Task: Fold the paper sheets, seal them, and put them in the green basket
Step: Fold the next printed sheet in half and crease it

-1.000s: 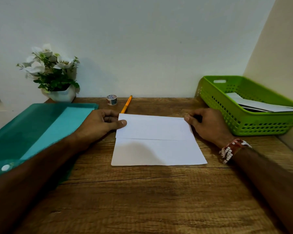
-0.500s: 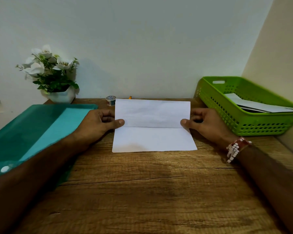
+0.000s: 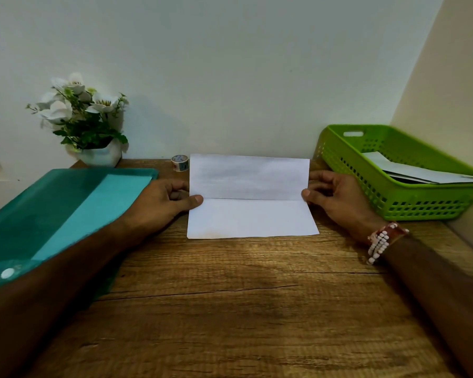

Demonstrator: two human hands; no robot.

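Note:
A white paper sheet (image 3: 250, 208) with a crease across its middle lies on the wooden desk, its far half raised upright and its near half flat. My left hand (image 3: 164, 203) pinches the sheet's left edge at the crease. My right hand (image 3: 336, 200) pinches the right edge at the same height. The green basket (image 3: 410, 203) stands at the right against the wall, with folded white papers (image 3: 410, 170) inside. A small tape roll (image 3: 180, 162) sits at the back of the desk, just left of the raised paper.
A teal plastic folder (image 3: 66, 211) with a white snap button lies on the left under my left forearm. A white pot of white flowers (image 3: 93, 126) stands at the back left. Walls close the back and right. The wooden desk (image 3: 243, 309) stretches toward me.
The sheet's far half has risen from lying folded over the near half to standing upright, hiding the orange pen. Both hands shifted to the crease at the side edges.

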